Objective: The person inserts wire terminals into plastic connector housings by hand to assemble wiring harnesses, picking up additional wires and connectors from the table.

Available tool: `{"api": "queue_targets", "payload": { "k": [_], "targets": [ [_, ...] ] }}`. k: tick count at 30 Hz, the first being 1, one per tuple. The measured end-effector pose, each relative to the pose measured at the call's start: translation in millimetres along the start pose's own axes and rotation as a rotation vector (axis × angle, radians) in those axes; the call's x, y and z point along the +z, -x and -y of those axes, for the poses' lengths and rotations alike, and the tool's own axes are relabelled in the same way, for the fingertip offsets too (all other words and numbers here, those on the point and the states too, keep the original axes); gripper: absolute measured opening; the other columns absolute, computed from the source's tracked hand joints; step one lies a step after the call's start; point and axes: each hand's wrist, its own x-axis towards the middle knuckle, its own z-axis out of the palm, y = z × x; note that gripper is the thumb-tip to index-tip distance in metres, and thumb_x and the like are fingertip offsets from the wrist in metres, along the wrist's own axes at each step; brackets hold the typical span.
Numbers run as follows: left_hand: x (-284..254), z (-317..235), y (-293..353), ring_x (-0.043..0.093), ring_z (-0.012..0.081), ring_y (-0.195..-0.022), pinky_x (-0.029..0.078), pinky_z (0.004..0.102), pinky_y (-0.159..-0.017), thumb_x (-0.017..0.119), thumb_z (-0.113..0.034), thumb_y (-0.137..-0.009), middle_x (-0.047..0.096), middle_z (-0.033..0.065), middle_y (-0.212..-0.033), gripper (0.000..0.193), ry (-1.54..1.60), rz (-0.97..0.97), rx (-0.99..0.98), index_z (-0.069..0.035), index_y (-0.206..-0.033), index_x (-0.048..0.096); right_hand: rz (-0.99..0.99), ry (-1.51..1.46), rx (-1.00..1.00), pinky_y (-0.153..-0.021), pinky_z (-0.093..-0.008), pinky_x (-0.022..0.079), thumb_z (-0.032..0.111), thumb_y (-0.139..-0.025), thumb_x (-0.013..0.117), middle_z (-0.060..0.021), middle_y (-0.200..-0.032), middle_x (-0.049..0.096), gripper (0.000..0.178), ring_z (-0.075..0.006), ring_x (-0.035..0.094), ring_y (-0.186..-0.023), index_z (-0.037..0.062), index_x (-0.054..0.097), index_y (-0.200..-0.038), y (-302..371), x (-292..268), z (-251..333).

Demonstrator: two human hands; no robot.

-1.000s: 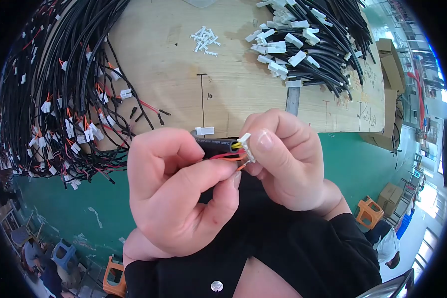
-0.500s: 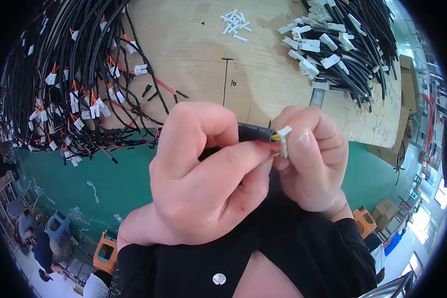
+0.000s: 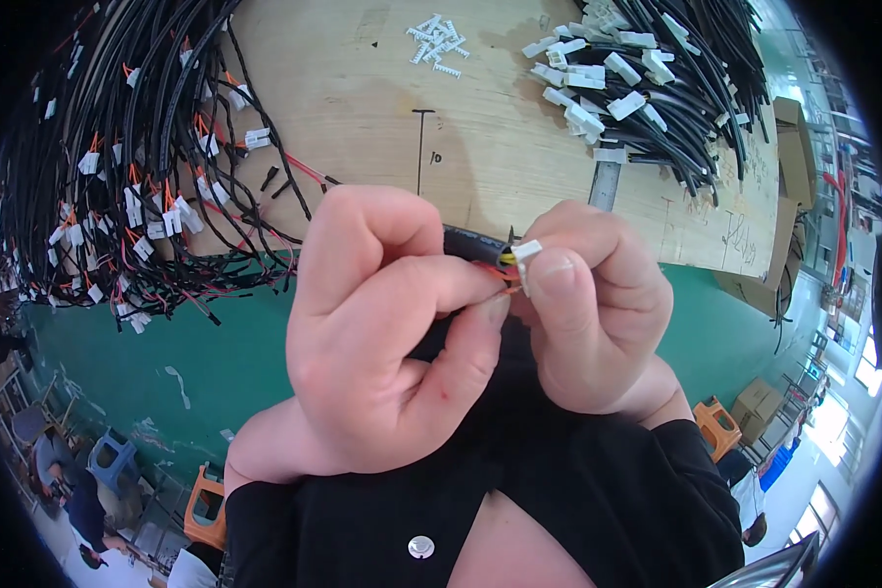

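Observation:
Close in front of me, my left hand (image 3: pixel 392 323) is closed round a black-sleeved cable (image 3: pixel 475 245) and pinches the thin coloured wires (image 3: pixel 508 269) coming out of its end. Yellow, red and orange strands show there. My right hand (image 3: pixel 598 304) grips a small white connector (image 3: pixel 527 252) between thumb and forefinger, right at the wire ends. Some of the connector is covered by the right thumb. Whether every wire sits inside it cannot be seen.
A pile of white connector pieces (image 3: pixel 438 44) lies at the far middle of the wooden table (image 3: pixel 343 108). Black cables with white plugs (image 3: pixel 157 147) heap at left. More white-ended cables (image 3: pixel 647 88) are bundled at right, near a metal ruler (image 3: pixel 605 186). Orange stools (image 3: pixel 717 429) stand below.
Both hands have shifted slightly left with the cable and connector. The left thumb and fingers have moved along the wires, and the connector has tilted a little. The whole view has shifted slightly too.

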Motion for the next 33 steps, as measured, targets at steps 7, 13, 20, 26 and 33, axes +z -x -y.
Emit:
{"api": "queue_targets", "payload": {
  "k": [7, 13, 20, 26, 33],
  "targets": [
    [4.1, -8.7, 5.3, 0.037, 0.0127, -0.067, 0.031, 0.0204, -0.058, 0.059, 0.003, -0.065, 0.040, 0.0082, -0.080, 0.010, 0.073, -0.040, -0.096, 0.002, -0.074, 0.054, 0.029, 0.231, -0.212, -0.047, -0.0210, 0.036, 0.000, -0.076, 0.057, -0.0076, -0.065, 0.056, 0.003, -0.0119, 0.048, -0.052, -0.0010, 0.054, -0.075, 4.5, -2.0, -6.9],
    [5.7, -10.3, 4.0, 0.038, 0.0128, -0.067, 0.032, 0.0204, -0.058, 0.059, 0.002, -0.066, 0.039, 0.0085, -0.080, 0.009, 0.019, -0.016, -0.020, 0.003, -0.073, 0.053, -0.035, -0.055, 0.013, -0.047, -0.0209, 0.037, -0.001, -0.076, 0.056, -0.0074, -0.064, 0.055, 0.004, -0.0117, 0.049, -0.052, -0.0004, 0.054, -0.074, 9.6, -1.6, 2.9],
    [8.5, -12.9, 5.5, 0.038, 0.0128, -0.065, 0.032, 0.0203, -0.056, 0.060, 0.004, -0.067, 0.039, 0.0084, -0.080, 0.010, 0.043, -0.012, -0.043, 0.003, -0.074, 0.053, 0.026, 0.190, -0.284, -0.045, -0.0218, 0.035, -0.003, -0.073, 0.058, -0.0066, -0.060, 0.053, 0.005, -0.0121, 0.047, -0.050, 0.0000, 0.054, -0.074, 5.7, -7.1, -7.7],
    [13.9, -1.0, 2.8, 0.041, 0.0132, -0.068, 0.035, 0.0215, -0.057, 0.061, 0.002, -0.069, 0.041, 0.0078, -0.081, 0.010, -0.024, -0.014, 0.006, 0.002, -0.076, 0.054, -0.005, 0.252, -0.262, -0.045, -0.0210, 0.035, -0.002, -0.074, 0.058, -0.0065, -0.061, 0.053, 0.005, -0.0114, 0.047, -0.050, 0.0004, 0.053, -0.073, 6.2, -7.0, -12.8],
    [5.3, -5.2, 7.8, 0.044, 0.0137, -0.071, 0.038, 0.0229, -0.062, 0.063, 0.000, -0.070, 0.043, 0.0079, -0.086, 0.012, 0.025, -0.006, -0.130, 0.001, -0.080, 0.057, 0.063, -0.397, 0.419, -0.048, -0.0154, 0.035, 0.016, -0.084, 0.052, -0.0009, -0.063, 0.053, 0.016, -0.0031, 0.045, -0.054, 0.0026, 0.052, -0.075, -2.5, -9.1, 1.5]
  ]
}}
